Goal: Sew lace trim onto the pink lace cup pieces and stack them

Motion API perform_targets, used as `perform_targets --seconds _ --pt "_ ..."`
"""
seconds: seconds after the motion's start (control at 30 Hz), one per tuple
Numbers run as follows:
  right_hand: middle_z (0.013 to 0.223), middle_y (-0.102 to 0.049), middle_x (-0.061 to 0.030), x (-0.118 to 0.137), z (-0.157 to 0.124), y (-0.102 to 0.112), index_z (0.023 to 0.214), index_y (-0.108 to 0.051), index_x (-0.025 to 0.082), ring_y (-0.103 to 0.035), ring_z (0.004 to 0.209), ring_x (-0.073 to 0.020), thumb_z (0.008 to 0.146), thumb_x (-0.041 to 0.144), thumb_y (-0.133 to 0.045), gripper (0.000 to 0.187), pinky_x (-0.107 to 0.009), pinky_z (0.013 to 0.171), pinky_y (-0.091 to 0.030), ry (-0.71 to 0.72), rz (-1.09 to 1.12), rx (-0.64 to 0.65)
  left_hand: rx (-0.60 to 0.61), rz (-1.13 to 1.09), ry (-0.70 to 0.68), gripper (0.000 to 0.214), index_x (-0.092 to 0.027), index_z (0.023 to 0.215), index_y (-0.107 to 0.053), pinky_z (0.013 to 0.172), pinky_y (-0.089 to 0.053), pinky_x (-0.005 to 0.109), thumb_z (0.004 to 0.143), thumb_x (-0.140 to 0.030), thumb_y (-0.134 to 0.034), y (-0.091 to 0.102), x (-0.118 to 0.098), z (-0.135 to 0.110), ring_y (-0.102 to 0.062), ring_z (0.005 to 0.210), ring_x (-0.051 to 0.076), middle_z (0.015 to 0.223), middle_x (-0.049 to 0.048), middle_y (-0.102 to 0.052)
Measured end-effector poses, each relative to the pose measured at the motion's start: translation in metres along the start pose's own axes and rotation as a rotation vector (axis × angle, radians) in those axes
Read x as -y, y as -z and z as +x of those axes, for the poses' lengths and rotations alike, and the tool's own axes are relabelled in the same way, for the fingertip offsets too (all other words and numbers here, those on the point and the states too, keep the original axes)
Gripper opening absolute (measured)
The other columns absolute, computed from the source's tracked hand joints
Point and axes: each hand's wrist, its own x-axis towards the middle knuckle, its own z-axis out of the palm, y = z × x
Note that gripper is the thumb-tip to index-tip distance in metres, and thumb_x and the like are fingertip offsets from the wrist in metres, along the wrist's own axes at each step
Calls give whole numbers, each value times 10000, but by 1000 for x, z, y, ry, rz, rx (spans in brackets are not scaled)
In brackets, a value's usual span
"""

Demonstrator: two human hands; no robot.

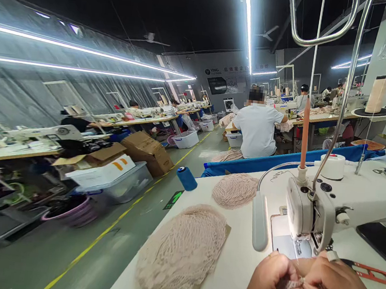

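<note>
In front of the sewing machine (305, 207), my left hand (273, 286) pinches a piece of beige lace fabric (291, 287) between thumb and fingers. My right hand (339, 288) grips the same lace close beside it, the fingertips of both hands almost meeting. Part of the lace hangs below the hands, and the palms hide much of it. The machine's needle area lies just beyond my fingers. To the left on the white table, a large stack of beige lace pieces (181, 253) rests, with a smaller lace pile (235, 190) behind it.
Thread snips (372, 273) with orange handles lie right of my hands, near a black phone (382, 245). A blue thread cone (186, 179) stands at the table's left edge. A white thread spool (332, 166) sits on the machine. Beyond, a person in white (258, 128) sits facing away.
</note>
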Motion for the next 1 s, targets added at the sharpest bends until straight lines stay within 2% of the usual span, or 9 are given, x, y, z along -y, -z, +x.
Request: perform_targets --seconds 0.07,0.2,0.33,0.47,0.57,0.73,0.87,1.0 --pt "821 -705 58 2 2 1 913 -576 275 -698 747 -139 1133 187 -452 268 -290 758 -566 29 -37 -8 -19 12 26 125 -214 825 -611 633 -464 254 795 -167 -723 -1 -2 0 -615 699 162 781 12 -687" --pt "819 -708 60 7 6 5 900 -570 271 -685 725 -124 1180 247 -414 321 -265 713 -542 85 -67 -60 -2 -6 43 136 -203 889 -654 579 -420 222 790 -159 -736 -2 -3 0 -564 648 131 770 -10 -655" --pt "819 -726 61 9 9 8 905 -579 274 -700 725 -119 1205 300 -386 358 -261 771 -544 107 -70 -94 -13 23 -68 126 -207 820 -636 649 -473 241 797 -140 -741 -3 1 2 -592 692 150 756 -2 -655" --pt "849 -752 44 9 8 11 945 -607 272 -730 761 -127 1190 254 -417 310 -248 790 -545 141 -51 -94 -22 -9 -144 155 -209 788 -610 733 -524 271 799 -106 -725 -4 2 2 -650 761 172 797 21 -702" --pt "815 -734 45 8 7 11 959 -620 272 -721 736 -132 1174 232 -445 280 -240 774 -545 158 -55 -68 -23 -37 -144 171 -211 789 -605 752 -532 274 785 -77 -711 -5 1 1 -658 760 169 798 17 -721" --pt "764 -703 55 10 7 11 944 -609 273 -695 676 -130 1160 221 -472 261 -243 803 -552 192 -95 -95 -47 4 -84 156 -208 815 -640 670 -504 249 763 -94 -734 -4 -1 -1 -614 712 159 778 4 -680" --pt "794 -721 52 11 7 11 984 -608 268 -709 698 -128 1156 196 -461 237 -253 834 -556 219 -109 -116 -24 14 -101 148 -205 903 -702 712 -535 268 792 -116 -741 -1 0 0 -625 735 170 814 14 -700" --pt "755 -686 55 10 5 8 933 -580 262 -687 676 -121 1177 203 -397 311 -266 797 -543 212 -173 -122 -17 26 -137 99 -210 866 -706 758 -551 287 833 -123 -739 -1 2 1 -632 757 179 785 12 -686"
